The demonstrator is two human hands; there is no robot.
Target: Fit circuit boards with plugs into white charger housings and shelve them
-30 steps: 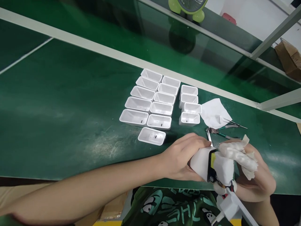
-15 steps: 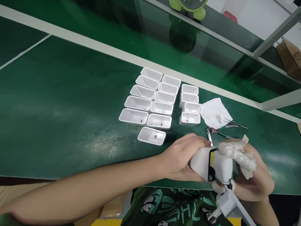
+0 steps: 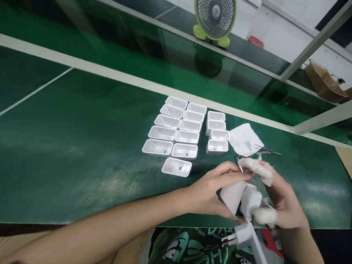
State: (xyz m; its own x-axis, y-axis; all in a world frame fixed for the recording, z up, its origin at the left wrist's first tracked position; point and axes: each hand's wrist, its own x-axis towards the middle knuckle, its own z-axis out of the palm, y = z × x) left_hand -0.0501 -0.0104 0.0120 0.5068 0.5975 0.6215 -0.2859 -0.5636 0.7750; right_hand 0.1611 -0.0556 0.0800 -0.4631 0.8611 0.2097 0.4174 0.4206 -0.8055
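My left hand is closed around a white plastic housing, held above the bench's front edge. A smaller white block sits at the housing's opening, with dark parts showing between them. Below it hangs a white two-pin plug with metal pins; how it joins the block is hidden. My right hand, with white wrappings on its fingertips, is spread around the block's right side. Its thumb is smeared by motion, close to the block. Beyond the hands are pliers, mostly covered by the right fingers.
Rows of open white plastic cases stand on the green bench. Tweezers lie by a white sheet. A white rail crosses behind; a green fan and a cardboard box sit on the shelf.
The view has tilted up, showing more of the fan. My right hand's fingers have spread away from the white block. The plug has swung left, while my left hand keeps its hold.
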